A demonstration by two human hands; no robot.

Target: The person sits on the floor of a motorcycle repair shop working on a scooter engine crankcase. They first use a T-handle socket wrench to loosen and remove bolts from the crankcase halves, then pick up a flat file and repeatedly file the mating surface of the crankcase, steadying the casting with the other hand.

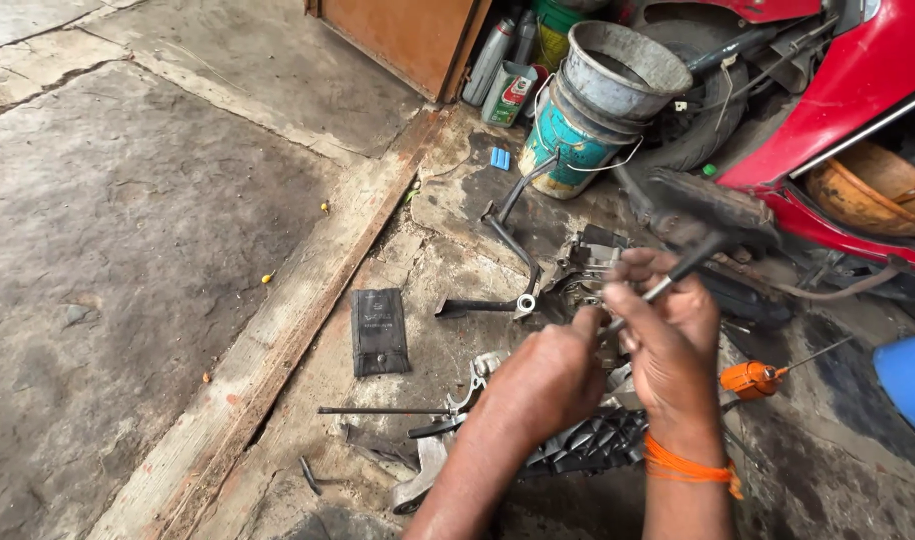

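My right hand (672,335) is closed around a thin metal rod tool (677,275), and my left hand (547,375) pinches its lower tip at the small engine part (582,270) lying on the stained concrete floor (177,250), at 12 o'clock from my wrists. For a clean result I judge the rod should stay in line with its seat (no sideways levering). The bent kick lever (507,250) lies at 10 o'clock, the orange-handled screwdriver (752,380) at 3 o'clock.
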